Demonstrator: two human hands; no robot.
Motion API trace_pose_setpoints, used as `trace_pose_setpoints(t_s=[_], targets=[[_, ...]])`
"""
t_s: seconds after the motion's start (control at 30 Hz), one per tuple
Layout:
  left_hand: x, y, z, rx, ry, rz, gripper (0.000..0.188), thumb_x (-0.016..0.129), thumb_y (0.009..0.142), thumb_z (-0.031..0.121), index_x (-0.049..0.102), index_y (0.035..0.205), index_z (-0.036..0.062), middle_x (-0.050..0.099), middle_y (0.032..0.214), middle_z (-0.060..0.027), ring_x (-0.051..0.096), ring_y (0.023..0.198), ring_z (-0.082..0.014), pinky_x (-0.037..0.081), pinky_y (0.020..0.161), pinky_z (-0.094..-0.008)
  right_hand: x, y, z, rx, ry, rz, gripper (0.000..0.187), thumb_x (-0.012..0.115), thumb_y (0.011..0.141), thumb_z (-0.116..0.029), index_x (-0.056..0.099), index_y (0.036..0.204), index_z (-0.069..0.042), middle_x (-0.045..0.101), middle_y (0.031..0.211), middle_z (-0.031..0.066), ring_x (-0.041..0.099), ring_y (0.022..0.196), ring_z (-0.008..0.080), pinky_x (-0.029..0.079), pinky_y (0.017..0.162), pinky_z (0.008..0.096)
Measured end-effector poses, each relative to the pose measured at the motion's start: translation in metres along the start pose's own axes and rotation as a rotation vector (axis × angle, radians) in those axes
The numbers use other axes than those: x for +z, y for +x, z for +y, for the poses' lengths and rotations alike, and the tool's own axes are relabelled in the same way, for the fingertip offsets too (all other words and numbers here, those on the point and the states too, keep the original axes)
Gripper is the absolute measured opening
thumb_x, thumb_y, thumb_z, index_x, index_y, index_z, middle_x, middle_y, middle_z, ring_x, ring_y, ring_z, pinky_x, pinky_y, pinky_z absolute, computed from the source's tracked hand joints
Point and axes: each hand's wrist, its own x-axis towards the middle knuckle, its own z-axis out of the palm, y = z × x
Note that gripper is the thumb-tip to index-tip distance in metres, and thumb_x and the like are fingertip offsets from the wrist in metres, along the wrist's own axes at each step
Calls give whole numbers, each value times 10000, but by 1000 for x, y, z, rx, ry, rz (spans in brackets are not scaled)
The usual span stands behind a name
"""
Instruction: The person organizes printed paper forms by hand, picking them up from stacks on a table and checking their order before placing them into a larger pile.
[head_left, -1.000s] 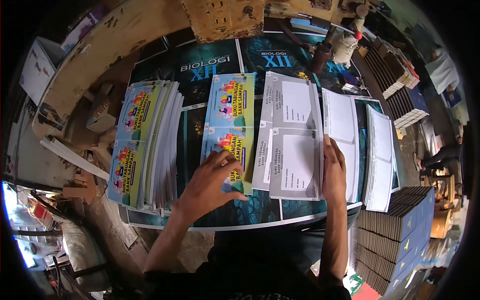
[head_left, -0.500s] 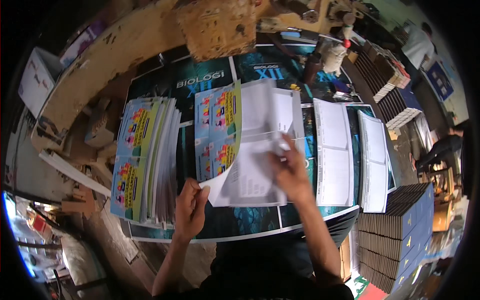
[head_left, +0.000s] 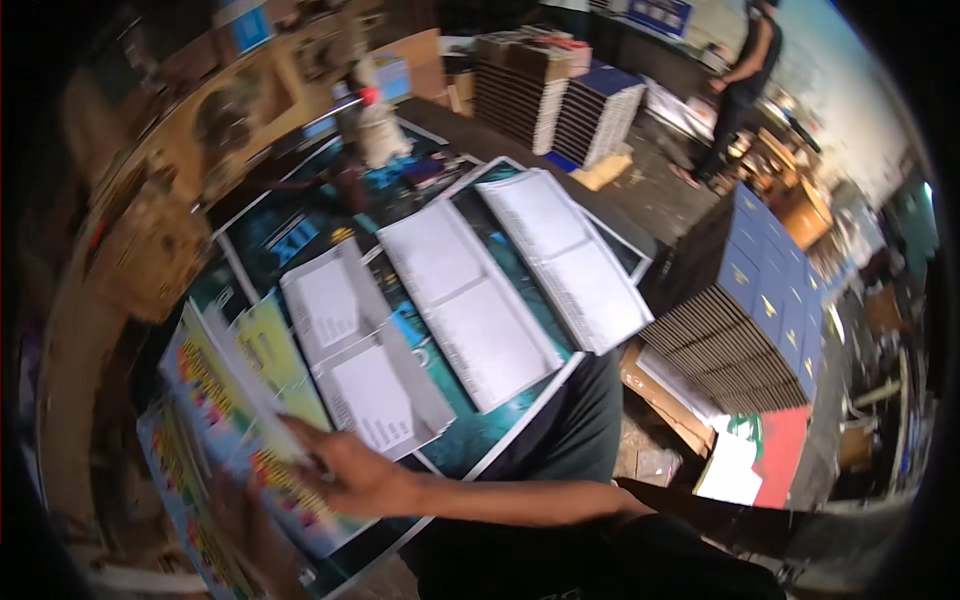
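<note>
My right hand [head_left: 362,472] is closed on the right edge of a colourful printed sheet [head_left: 215,400], which is tilted up at the left of the table. My left hand [head_left: 250,530] is smeared by motion near the sheet's lower part, so its fingers cannot be made out. Beyond it, partly covered, stands a pile of similar colourful sheets [head_left: 172,480]. A yellow-green printed sheet [head_left: 272,345] shows behind the raised one. To its right lies a grey-and-white pile of printed pages [head_left: 372,395]. Further right are two white page stacks, a nearer one [head_left: 475,310] and a farther one [head_left: 575,265].
Dark teal poster sheets [head_left: 480,435] cover the table. A bottle with a red cap [head_left: 372,120] stands at the back. Tall piles of blue-covered books [head_left: 750,300] rise at the right, with more book stacks [head_left: 590,110] behind. A person [head_left: 745,85] stands far off.
The view has swung right, shifting the table left. The colourful sheet, earlier peeled back by my left hand over the page pile, is now left of that pile with my right hand on it.
</note>
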Motion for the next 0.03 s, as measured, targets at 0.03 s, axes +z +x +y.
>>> trace_pose_setpoints(t_s=[0.03], targets=[[-25,2,-33,-3,2,-102,616,637,981,345,413,1464,35,590,1312,-134,616,1114,-241,525,915,-380,-14,-6,10,-40,49,70,646,617,958,-72,291,1507,24,637,995,245,696,964,262,578,807,355]])
